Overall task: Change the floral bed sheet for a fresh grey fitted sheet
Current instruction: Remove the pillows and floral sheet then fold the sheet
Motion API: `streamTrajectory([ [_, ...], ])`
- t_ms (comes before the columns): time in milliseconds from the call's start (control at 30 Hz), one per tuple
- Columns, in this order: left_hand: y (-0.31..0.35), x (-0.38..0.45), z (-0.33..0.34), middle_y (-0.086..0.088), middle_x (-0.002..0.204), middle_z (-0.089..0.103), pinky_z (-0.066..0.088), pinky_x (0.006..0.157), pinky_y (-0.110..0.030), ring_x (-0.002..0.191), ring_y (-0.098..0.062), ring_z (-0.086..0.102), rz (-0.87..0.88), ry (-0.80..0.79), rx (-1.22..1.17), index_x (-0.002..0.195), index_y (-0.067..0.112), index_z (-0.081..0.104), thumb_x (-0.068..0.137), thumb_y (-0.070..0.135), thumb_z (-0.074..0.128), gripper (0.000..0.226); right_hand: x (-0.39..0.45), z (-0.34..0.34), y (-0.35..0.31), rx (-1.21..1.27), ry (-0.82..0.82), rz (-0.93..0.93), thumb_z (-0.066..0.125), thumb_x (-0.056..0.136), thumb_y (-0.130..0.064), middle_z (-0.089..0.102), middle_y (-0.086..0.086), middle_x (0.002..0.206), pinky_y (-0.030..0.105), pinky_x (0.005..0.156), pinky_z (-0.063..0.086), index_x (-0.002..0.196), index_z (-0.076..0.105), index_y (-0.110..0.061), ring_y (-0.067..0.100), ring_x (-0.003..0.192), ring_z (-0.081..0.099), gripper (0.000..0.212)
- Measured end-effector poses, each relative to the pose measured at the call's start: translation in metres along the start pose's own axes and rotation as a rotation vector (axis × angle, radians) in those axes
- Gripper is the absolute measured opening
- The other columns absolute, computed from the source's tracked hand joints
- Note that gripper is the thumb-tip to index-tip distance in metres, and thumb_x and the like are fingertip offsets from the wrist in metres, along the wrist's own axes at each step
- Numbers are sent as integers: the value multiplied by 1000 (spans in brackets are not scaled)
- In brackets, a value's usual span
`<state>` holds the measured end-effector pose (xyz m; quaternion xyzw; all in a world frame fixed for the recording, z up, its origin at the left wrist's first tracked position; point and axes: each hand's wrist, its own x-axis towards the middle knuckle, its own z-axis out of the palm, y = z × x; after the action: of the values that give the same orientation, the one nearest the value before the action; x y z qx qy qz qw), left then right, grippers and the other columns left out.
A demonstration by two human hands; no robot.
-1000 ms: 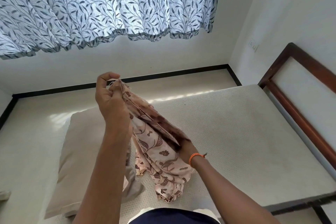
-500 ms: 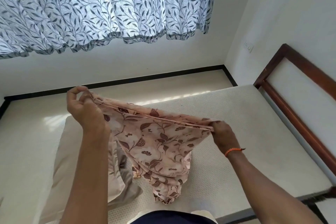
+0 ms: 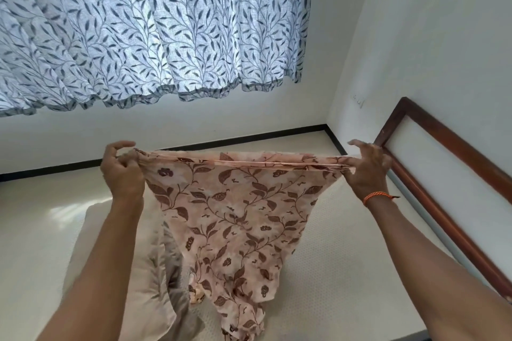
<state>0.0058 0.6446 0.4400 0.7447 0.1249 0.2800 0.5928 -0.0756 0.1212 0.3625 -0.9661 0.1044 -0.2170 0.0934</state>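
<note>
Item: floral bed sheet (image 3: 235, 216), peach ground with brown leaf-and-flower print. Position: centre of the frame, held in the air above the bare mattress (image 3: 346, 271). Its gathered top hem runs as a taut, near-level line from centre-left to centre-right; this is the long axis. The rest hangs down from that line, narrowing to a loose bunch at the lower centre, where its end appears to reach the mattress.

Left hand (image 3: 122, 171): centre-left, fingers curled, pinching the left end of the hem. Right hand (image 3: 365, 169): centre-right, wearing an orange wrist thread (image 3: 376, 196), thumb and fingers pinching the right end of the hem, some fingers lifted. Both hands sit at the same height, one at each end, so neither is nearer the cloth; the sheet lies directly between them and below.

Judgement: the old sheet is off the bed and is being stretched for folding. The coming move most likely turns on that level hem, by bringing one end across to the other.

Other items: beige pillow (image 3: 130, 271), lower left, on the mattress just beside the hanging cloth. Leaf-print curtain (image 3: 152, 28), upper frame. Dark wooden headboard (image 3: 443, 188), right edge. No grey fitted sheet in view.
</note>
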Motion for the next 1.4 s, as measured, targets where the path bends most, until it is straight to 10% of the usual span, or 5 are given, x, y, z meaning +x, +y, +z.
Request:
streamTrajectory([
  [333, 78, 8, 12, -5, 92, 79, 52, 74, -11, 79, 2, 72, 404, -438, 454, 112, 20, 81, 95, -8, 63, 37, 73, -90, 43, 328, -40, 126, 64, 73, -11, 62, 4, 62, 41, 57, 49, 67, 57, -17, 33, 65, 64, 11],
  [467, 117, -4, 17, -6, 98, 81, 54, 81, -34, 91, -22, 76, 489, -449, 632, 111, 25, 82, 94, -4, 68, 37, 98, -129, 55, 399, -43, 103, 66, 78, 12, 64, 3, 83, 38, 67, 57, 115, 60, -28, 26, 74, 66, 55],
  [633, 163, -26, 31, -14, 77, 74, 51, 63, -39, 71, -39, 71, 570, -245, 855, 95, 21, 77, 93, 2, 66, 22, 132, -168, 58, 176, 46, 20, 60, 86, 1, 55, 12, 83, 39, 68, 50, 92, 76, -5, 41, 83, 64, 18],
  [1033, 285, -67, 15, -15, 99, 68, 56, 76, -48, 91, -44, 68, 326, 246, 746, 99, 25, 78, 97, 20, 62, 17, 179, -306, 16, 589, 140, 251, 54, 90, -20, 68, 19, 130, 49, 102, 53, 133, 70, -25, 44, 118, 64, 46],
  [1400, 392, -114, -64, -8, 95, 77, 62, 83, -46, 93, -34, 74, 226, 343, 423, 94, 25, 68, 84, 17, 64, 13, 124, -445, -6, 868, 229, 124, 48, 45, -14, 72, 20, 70, 41, 56, 59, 74, 69, -15, 34, 57, 68, 36],
])
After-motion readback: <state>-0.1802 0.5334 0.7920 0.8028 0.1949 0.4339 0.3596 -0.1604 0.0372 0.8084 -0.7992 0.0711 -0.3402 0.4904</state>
